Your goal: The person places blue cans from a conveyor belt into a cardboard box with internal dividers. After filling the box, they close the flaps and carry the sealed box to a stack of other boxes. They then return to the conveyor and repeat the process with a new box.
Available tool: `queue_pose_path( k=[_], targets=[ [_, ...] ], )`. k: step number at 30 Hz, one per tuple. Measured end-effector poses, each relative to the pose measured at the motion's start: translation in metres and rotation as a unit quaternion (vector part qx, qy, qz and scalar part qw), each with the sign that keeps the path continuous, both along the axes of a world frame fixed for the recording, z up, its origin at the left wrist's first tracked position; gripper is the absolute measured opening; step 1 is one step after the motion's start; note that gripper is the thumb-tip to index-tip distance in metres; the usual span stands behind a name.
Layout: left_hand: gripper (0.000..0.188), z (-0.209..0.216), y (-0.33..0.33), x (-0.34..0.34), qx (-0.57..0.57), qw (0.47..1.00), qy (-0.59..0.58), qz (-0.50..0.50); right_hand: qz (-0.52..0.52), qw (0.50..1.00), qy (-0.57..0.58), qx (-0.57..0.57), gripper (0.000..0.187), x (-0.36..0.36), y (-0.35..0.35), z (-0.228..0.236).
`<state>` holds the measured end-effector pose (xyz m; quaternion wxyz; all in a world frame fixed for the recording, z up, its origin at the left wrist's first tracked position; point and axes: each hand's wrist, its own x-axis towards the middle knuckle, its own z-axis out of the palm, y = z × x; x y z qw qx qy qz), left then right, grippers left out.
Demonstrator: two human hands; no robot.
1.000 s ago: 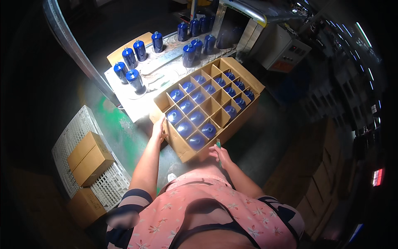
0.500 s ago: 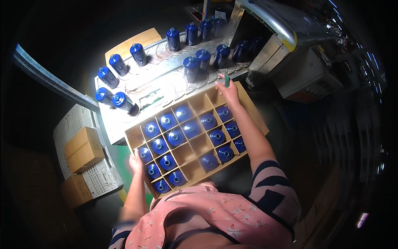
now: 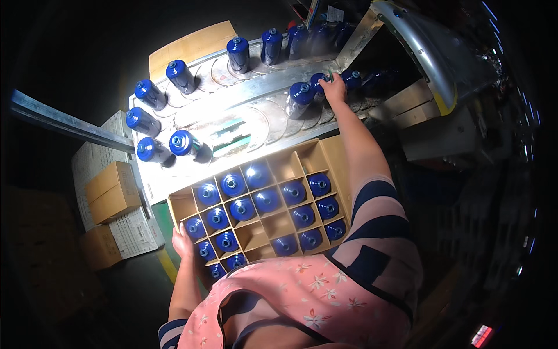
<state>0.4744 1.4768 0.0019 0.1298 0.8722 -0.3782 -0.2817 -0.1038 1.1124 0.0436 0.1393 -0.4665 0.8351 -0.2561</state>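
A cardboard box (image 3: 253,237) with dividers is tilted in front of me, several blue bottles (image 3: 241,209) standing in its cells and a few cells bare. My left hand (image 3: 183,239) is closed on its left side wall, thumb over the rim. My right hand (image 3: 334,90) reaches across to the conveyor (image 3: 261,84), fingers closed around the upper part of a blue bottle (image 3: 317,81) there. A slim green object (image 3: 330,75) shows by those fingers; its kind is unclear. Beside it on the left stands another blue bottle (image 3: 300,96).
More blue bottles (image 3: 181,77) stand along the conveyor's far lane and bend round its lit left end. A rounded metal hood (image 3: 415,49) covers the right end. Closed cartons (image 3: 113,192) rest on white crates at the left; a metal bar (image 3: 72,122) crosses there.
My right hand has moved away from the box's far right corner, up and right to a bottle on the conveyor. My left hand still holds the box. The view has shifted slightly.
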Motion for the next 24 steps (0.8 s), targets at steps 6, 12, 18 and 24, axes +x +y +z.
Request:
queue_pose_path(
  k=[6,12,18,24],
  targets=[
    [0.039,-0.012,0.004,-0.016,-0.033,0.999,0.019,-0.002,-0.066,0.995,0.058,-0.038,0.038,-0.042,-0.001,0.012],
    [0.046,-0.010,-0.006,-0.013,-0.039,0.999,0.016,-0.009,0.104,0.986,-0.098,-0.090,0.027,-0.012,0.054,0.043],
    [0.046,0.000,0.000,-0.005,-0.032,0.996,0.078,0.034,0.203,0.940,-0.051,0.270,0.029,0.079,0.265,0.046],
    [0.033,0.005,0.038,0.007,-0.040,0.995,0.093,0.001,0.140,0.962,0.002,0.233,0.045,0.097,0.353,0.056]
  ],
)
